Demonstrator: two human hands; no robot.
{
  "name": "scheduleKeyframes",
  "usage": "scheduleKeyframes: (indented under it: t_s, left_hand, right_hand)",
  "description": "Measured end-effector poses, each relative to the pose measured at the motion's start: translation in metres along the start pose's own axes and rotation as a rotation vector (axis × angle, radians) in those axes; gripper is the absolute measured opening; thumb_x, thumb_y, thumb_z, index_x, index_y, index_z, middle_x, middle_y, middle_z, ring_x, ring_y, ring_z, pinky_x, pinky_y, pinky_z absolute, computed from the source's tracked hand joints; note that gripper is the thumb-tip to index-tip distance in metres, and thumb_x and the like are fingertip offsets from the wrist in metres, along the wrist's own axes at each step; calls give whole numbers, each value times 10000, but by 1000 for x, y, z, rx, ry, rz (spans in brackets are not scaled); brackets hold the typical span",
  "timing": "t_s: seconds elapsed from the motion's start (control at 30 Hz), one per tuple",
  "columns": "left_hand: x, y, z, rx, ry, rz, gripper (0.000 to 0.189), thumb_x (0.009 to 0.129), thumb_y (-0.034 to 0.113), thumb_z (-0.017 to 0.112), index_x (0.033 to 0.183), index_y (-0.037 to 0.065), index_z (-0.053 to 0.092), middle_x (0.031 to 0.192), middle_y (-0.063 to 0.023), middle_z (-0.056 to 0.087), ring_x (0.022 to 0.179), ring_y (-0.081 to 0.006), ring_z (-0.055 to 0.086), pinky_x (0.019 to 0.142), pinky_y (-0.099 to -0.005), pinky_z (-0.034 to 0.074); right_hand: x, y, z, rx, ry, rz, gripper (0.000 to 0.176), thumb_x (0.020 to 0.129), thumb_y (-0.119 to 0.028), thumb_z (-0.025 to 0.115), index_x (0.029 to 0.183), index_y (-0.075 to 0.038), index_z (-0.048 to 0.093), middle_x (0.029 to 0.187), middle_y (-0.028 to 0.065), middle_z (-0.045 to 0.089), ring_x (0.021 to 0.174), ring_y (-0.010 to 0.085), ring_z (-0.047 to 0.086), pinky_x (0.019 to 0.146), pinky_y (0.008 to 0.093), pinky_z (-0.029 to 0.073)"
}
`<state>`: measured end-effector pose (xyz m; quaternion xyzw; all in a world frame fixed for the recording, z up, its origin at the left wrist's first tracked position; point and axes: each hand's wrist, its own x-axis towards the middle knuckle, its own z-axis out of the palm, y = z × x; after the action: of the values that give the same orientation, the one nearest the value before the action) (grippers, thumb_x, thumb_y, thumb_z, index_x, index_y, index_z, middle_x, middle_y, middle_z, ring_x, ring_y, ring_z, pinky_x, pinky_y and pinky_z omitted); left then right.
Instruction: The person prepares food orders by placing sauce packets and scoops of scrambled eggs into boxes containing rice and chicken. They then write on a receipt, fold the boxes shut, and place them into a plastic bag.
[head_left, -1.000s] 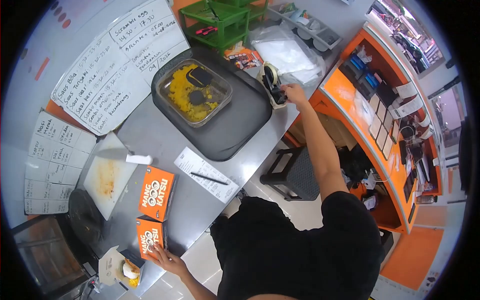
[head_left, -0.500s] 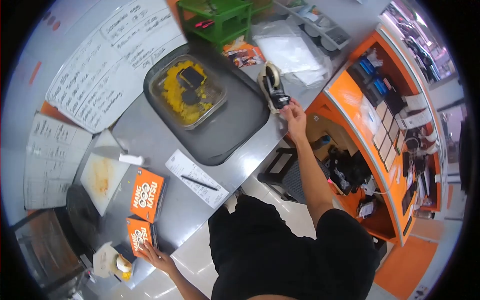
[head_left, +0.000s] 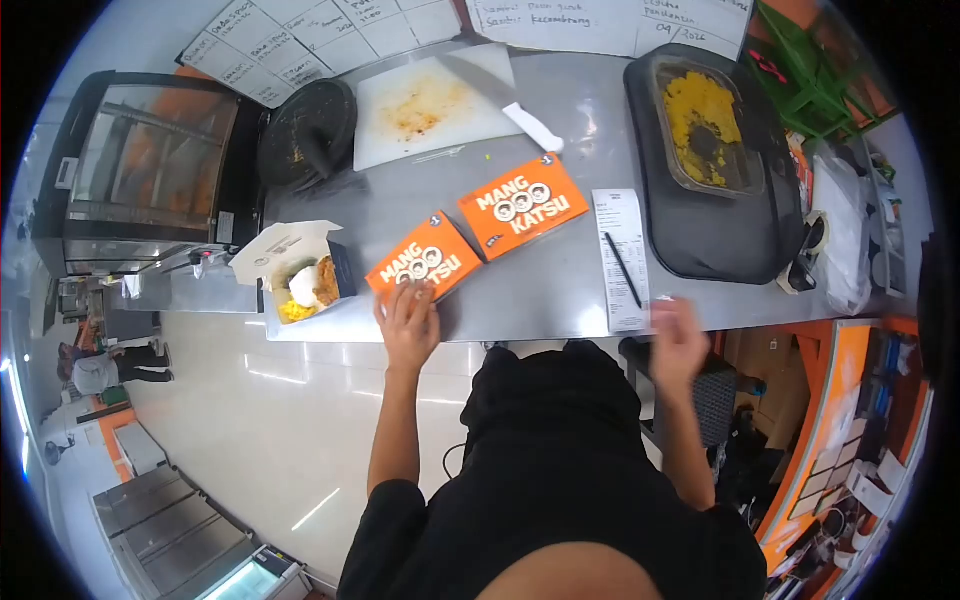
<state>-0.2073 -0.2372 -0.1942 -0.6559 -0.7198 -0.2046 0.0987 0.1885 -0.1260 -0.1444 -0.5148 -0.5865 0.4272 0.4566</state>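
My left hand [head_left: 408,325] lies with its fingers spread over the lower edge of a closed orange food box [head_left: 420,262] printed "MANG KATSU". A second closed orange food box [head_left: 524,205] sits touching it on the right, farther back. My right hand [head_left: 680,340], blurred by motion, is over the front table edge beside a long receipt [head_left: 622,285]. Its fingers look pinched together, with a small pale bit at the tips that I cannot make out. A black pen [head_left: 625,270] lies across the receipt. The tape dispenser [head_left: 803,255] stands at the right, away from my hand.
An open food box [head_left: 335,262] with rice and fried food stands left. Behind are a white cutting board [head_left: 430,100], a knife [head_left: 530,128] and a round black slab [head_left: 300,130]. A dark tray [head_left: 720,245] bears a container of yellow food [head_left: 700,110]. A person [head_left: 105,368] stands far left.
My right hand has left the tape dispenser and moved left toward the receipt. My left hand stays at the nearer orange box. The view has turned left.
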Motion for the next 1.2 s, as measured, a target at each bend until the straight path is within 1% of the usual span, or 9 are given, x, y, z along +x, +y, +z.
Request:
scheduleKeyframes:
  t_s: [0.07,0.2,0.27,0.4,0.47,0.57,0.77,1.1,1.2]
  left_hand:
    - [10,-3,0,-147,94,62,404,764,59,715,1167,71,706,1154,-78,628,1145,-293,567,988,-467,437]
    - [4,-17,5,-278,106,70,410,762,76,731,1171,77,700,1169,-76,631,1139,-298,566,972,-467,437]
    - [1,-19,6,-330,124,52,404,760,74,734,1162,76,699,1168,-75,633,1138,-298,567,968,-463,440]
    - [2,-22,12,-415,175,36,414,744,60,746,1152,53,674,1157,-89,640,1131,-307,583,958,-451,444]
    - [0,-23,12,-458,180,2,444,736,53,752,1167,32,650,1152,-112,640,1128,-314,592,952,-452,445]
    - [0,-23,12,-500,186,-13,441,752,55,736,1185,47,654,1160,-115,634,1130,-314,587,945,-455,446]
    - [3,-29,4,-365,132,164,431,798,53,689,1228,76,675,1189,-112,619,1132,-319,571,939,-461,450]
    - [-2,-27,15,-354,144,133,436,772,38,693,1205,94,699,1184,-78,619,1144,-297,567,941,-458,460]
    - [1,-24,15,-368,162,109,379,769,83,742,1146,109,728,1120,-50,638,1121,-279,573,914,-439,460]
  right_hand:
    - [-12,-10,83,143,-293,-32,104,936,-37,666,1008,33,691,967,61,649,814,108,588,738,232,482]
    - [-24,-18,202,246,-531,248,130,898,-19,717,1001,57,693,943,102,709,842,116,641,754,257,507]
    - [-23,-21,233,323,-598,399,272,859,-39,756,1107,46,683,928,120,742,861,132,674,760,269,525]
    - [-25,-34,254,320,-580,490,330,868,8,740,1143,40,560,885,112,733,845,105,665,767,255,524]
    - [-29,-21,261,365,-425,370,372,852,22,750,1046,-44,440,879,120,731,857,108,668,756,240,518]
    - [-28,-11,266,279,-395,415,430,848,39,746,933,-103,348,865,133,726,850,114,671,740,226,507]
    - [-31,-3,269,268,-353,398,400,851,33,750,936,-94,380,866,131,728,847,128,680,757,239,518]
    - [-36,33,280,383,-292,285,371,857,46,741,883,-91,397,883,125,730,831,129,687,744,245,536]
    - [-30,23,276,224,-297,199,386,841,-24,787,829,-92,407,812,102,719,770,99,675,645,252,522]
